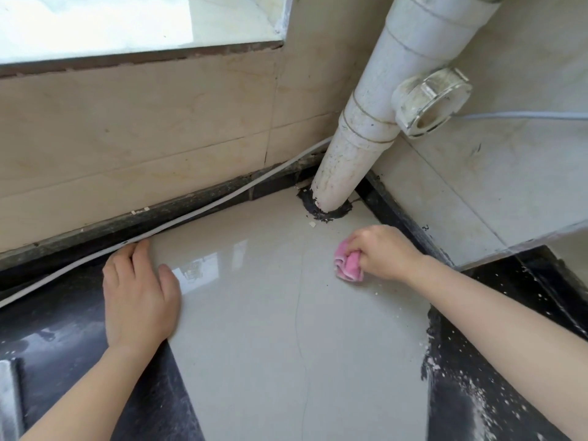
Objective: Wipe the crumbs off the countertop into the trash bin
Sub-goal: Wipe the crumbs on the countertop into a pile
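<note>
We judge the wiping far from done: our right hand (383,253) clamps the pink cloth (348,265) on the pale tabletop (270,313) near the pipe (366,132). Our left hand (140,297) lies flat, fingers straight. White crumbs (474,393) litter the dark right edge; no trash bin shows.

The left hand (140,297) and right hand (386,253) are bare, as are both forearms.
</note>
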`<state>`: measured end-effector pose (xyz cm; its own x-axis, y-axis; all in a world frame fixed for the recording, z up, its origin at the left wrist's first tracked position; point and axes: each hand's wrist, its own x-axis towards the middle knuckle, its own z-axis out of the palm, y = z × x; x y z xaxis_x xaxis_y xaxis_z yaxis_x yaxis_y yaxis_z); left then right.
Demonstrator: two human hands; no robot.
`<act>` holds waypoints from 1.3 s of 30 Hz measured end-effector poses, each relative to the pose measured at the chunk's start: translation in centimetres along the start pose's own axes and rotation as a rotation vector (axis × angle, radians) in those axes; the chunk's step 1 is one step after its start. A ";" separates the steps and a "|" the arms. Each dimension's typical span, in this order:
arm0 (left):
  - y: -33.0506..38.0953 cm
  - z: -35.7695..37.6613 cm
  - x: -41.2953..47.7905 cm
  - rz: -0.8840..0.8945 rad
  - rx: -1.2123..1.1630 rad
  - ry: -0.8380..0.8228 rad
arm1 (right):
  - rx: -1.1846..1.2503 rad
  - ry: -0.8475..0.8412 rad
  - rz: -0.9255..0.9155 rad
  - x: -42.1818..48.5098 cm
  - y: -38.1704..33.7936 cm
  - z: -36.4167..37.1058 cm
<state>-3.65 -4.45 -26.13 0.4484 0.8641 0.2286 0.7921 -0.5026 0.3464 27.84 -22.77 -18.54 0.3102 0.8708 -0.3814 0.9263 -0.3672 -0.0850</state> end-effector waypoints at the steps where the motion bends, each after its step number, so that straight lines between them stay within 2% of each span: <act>1: 0.1 -0.1 0.0 -0.001 -0.002 0.008 | 0.004 -0.037 0.046 -0.2 0.5 -0.6; 3: 0.0 0.0 0.0 0.005 0.014 0.010 | 0.112 0.062 0.043 0.7 0.0 -1.7; 5: -0.1 0.1 0.0 0.022 0.042 0.009 | 0.223 0.223 -0.073 2.8 -1.9 -1.9; 7: -0.2 0.4 0.0 0.028 0.043 0.037 | 0.249 0.290 -0.173 5.4 -4.2 -1.0; 10: -0.3 0.5 -0.1 0.047 0.039 0.093 | 0.180 0.261 -0.196 7.6 -5.4 0.8; 13: -0.7 0.9 0.0 0.064 0.049 0.114 | 0.224 0.247 -0.223 4.9 -3.0 1.6; 15: -0.9 1.3 -0.1 0.083 0.062 0.116 | 0.187 0.164 -0.193 1.8 -0.8 1.5; 18: -0.7 1.7 -0.3 0.076 0.023 0.152 | 0.100 -0.028 -0.039 -1.4 2.6 0.4; 20: -0.3 1.6 -0.2 0.116 0.023 0.144 | 0.204 0.050 0.034 -1.2 4.1 -0.8; 22: 1.3 1.7 -0.4 0.178 0.007 0.105 | 0.321 0.205 0.021 0.6 4.5 -1.7; 23: 2.8 1.9 -0.6 0.197 -0.017 0.068 | 0.334 0.227 0.012 1.8 4.3 -1.8; 27: 10.7 3.2 -2.3 0.266 -0.135 -0.079 | 0.190 0.158 0.038 4.2 4.0 0.0; 31: 15.7 4.2 -4.7 0.319 -0.231 -0.192 | 0.190 0.162 -0.057 -1.7 5.4 1.5; 33: 16.5 4.4 -5.7 0.312 -0.243 -0.232 | 0.058 0.005 -0.016 -5.8 6.6 1.3; 36: 16.6 4.8 -6.1 0.327 -0.218 -0.253 | -0.099 -0.399 0.081 -9.8 6.9 0.2; 37: 16.6 4.9 -6.1 0.333 -0.213 -0.251 | -0.134 -0.424 0.083 -10.1 6.4 -0.3; 39: 16.8 5.0 -6.1 0.341 -0.212 -0.230 | -0.090 -0.249 0.057 -9.3 5.4 -1.1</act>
<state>9.01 -18.01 -26.30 0.7677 0.6200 0.1622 0.4921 -0.7325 0.4704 30.21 -32.49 -14.46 0.3106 0.7381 -0.5990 0.9275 -0.3733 0.0209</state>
